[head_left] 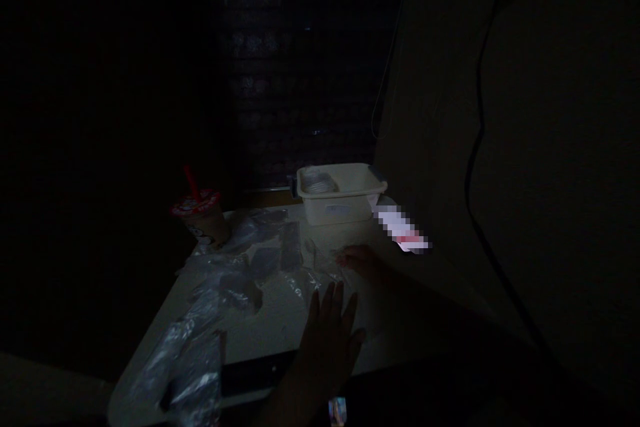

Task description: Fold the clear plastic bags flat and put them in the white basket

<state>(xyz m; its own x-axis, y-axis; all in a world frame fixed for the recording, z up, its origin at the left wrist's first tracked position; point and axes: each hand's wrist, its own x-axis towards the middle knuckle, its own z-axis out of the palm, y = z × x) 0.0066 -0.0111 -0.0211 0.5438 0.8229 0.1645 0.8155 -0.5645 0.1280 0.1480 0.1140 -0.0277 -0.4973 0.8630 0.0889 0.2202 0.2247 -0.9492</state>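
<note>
The scene is very dark. My left hand (pixel 330 333) lies over the front part of the pale table (pixel 270 330), its fingers spread and nothing seen in it. Beyond it and to the right, my right hand (pixel 357 259) has its fingers drawn together at a thin clear plastic bag (pixel 320 257); whether they grip the bag is hard to make out. More clear plastic bags (pixel 225 280) lie across the left of the table. Behind my hands stands a white plastic bin (pixel 335 207) with clear packaging inside.
A drink cup (pixel 205 223) with a red lid and straw stands at the back left. A bright phone-like object (pixel 403 230) lies right of the bin. A dark flat object (pixel 257 372) is along the front edge. A black cable (pixel 480 127) hangs at right.
</note>
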